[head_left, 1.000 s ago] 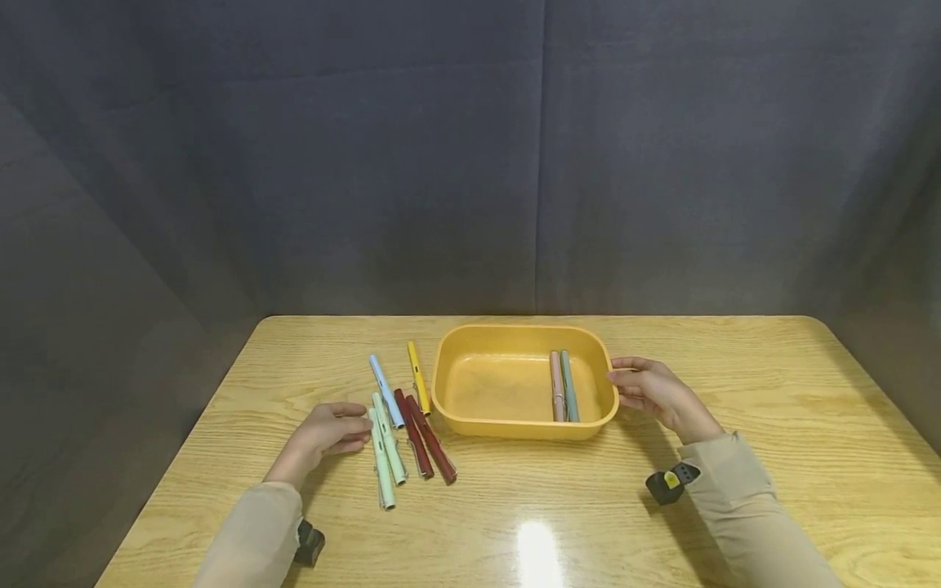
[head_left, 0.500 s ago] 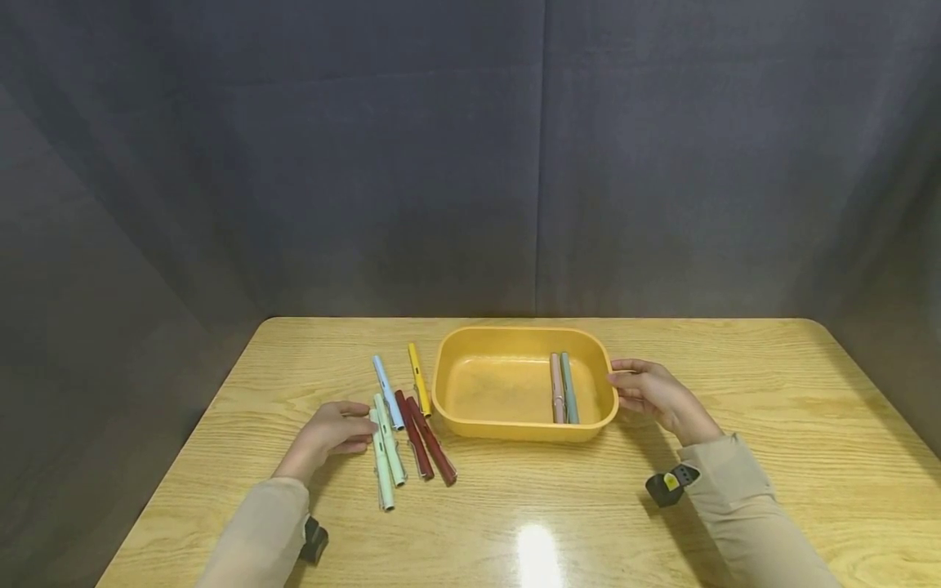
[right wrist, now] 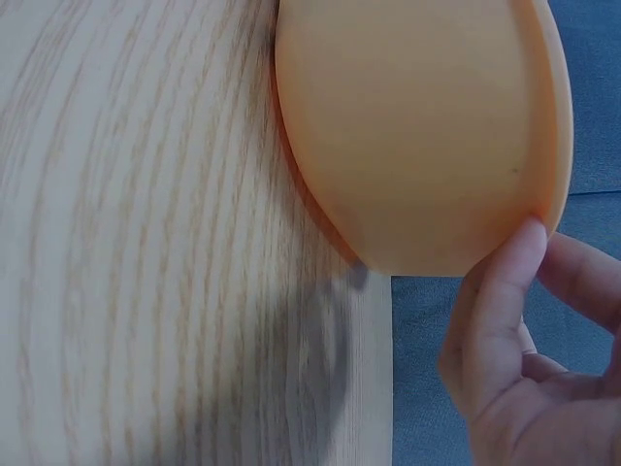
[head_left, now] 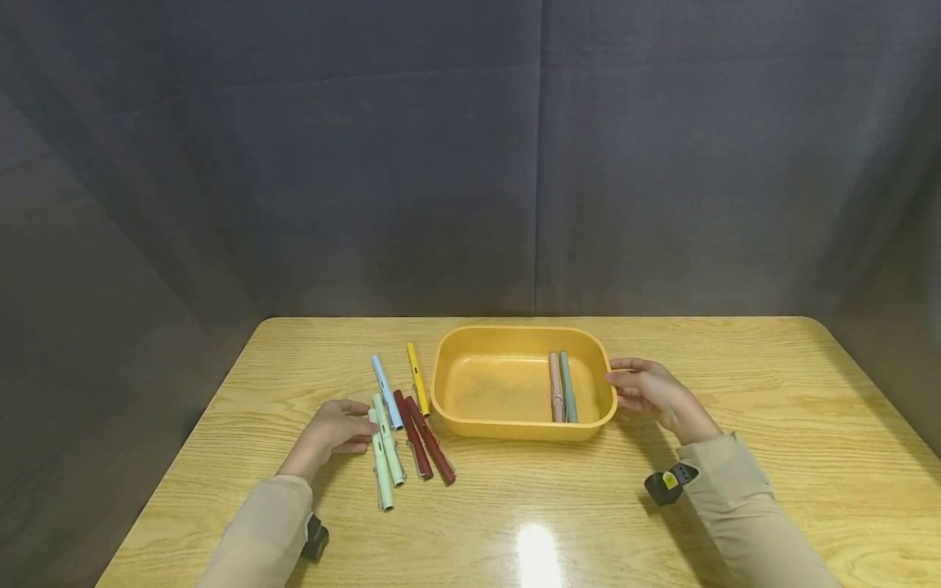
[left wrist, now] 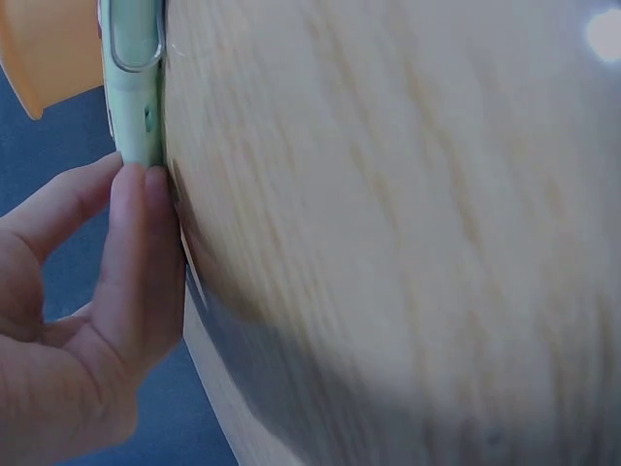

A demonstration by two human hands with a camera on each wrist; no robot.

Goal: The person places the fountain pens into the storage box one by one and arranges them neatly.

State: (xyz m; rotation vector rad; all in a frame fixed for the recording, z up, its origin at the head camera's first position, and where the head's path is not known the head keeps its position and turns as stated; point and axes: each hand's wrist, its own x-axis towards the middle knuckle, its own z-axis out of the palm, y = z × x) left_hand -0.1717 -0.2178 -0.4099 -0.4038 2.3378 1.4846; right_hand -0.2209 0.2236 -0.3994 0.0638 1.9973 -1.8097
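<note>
My left hand (head_left: 334, 429) is at the upper end of the outer light green pen (head_left: 385, 486); in the left wrist view, thumb and fingertips (left wrist: 126, 184) pinch the end of this light green pen (left wrist: 136, 87). A second light green pen (head_left: 393, 461) lies against it. Two dark red pens (head_left: 435, 445), a light blue pen (head_left: 385, 388) and a yellow pen (head_left: 417, 371) lie to their right. My right hand (head_left: 657, 396) holds the right wall of a yellow plastic box (head_left: 500, 429), fingertips (right wrist: 524, 252) at its rim. Inside lie a pink pen (head_left: 556, 392) and a grey-green pen (head_left: 568, 392).
Everything rests on a light wooden table (head_left: 772, 392). A dark grey curtain (head_left: 412, 180) hangs behind the table and along both sides. A bright light reflection shows near the table's front. Each sleeve carries a small black wrist camera (head_left: 664, 486).
My left hand has shifted slightly to the right, its fingertips closing in on the end of the light green pen. My right hand and the box stay in place.
</note>
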